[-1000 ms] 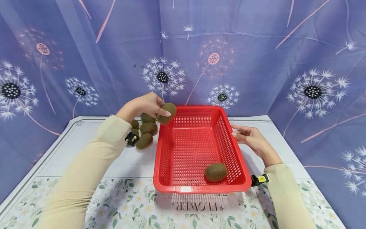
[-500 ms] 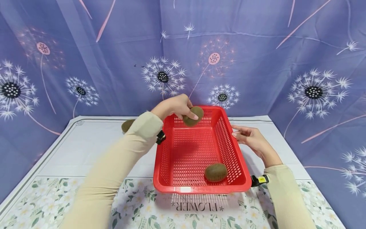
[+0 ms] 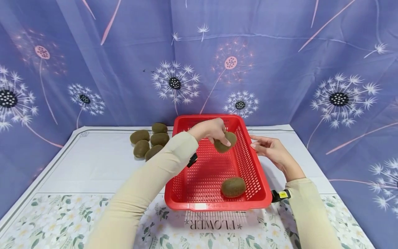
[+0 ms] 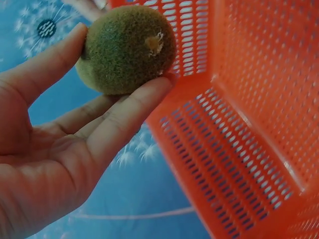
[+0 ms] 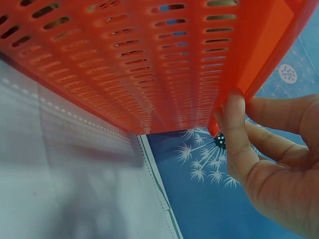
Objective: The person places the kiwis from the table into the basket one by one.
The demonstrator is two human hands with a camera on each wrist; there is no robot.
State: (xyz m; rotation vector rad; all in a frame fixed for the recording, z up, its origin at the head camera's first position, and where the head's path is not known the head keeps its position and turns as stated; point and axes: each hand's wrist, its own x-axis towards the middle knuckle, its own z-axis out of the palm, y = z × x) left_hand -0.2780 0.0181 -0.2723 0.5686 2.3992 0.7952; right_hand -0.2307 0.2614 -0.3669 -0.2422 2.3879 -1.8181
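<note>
- On the white-and-green floral tablecloth (image 3: pixel 62 221), on my side of the red plastic mesh basket (image 3: pixel 217 206), the dark printed word "FLOWER" (image 3: pixel 212 225) sits upside down between two asterisks; a finer line of script between it and the basket is too small for me to read.
- Right of the basket, the yellow label (image 3: pixel 283 194) on my black right wrist camera (image 3: pixel 276 196) carries marks I can't make out.
- My left hand (image 3: pixel 212 130) pinches a fuzzy brown oval kiwi (image 3: pixel 225 142) between thumb and fingers, over the basket's interior; my palm is hidden in the head view.
- My right hand (image 3: pixel 273 152) pinches the basket's right rim between thumb and fingers, some fingertips out of sight behind it.
- A second brown kiwi (image 3: pixel 233 187) lies inside the basket, in its near right part.
- Left of the basket, five more brown kiwis (image 3: pixel 141 148) cluster; my cream left sleeve (image 3: pixel 155 183) partly covers the nearest.
- The right wrist view cuts off the basket's upper part.
</note>
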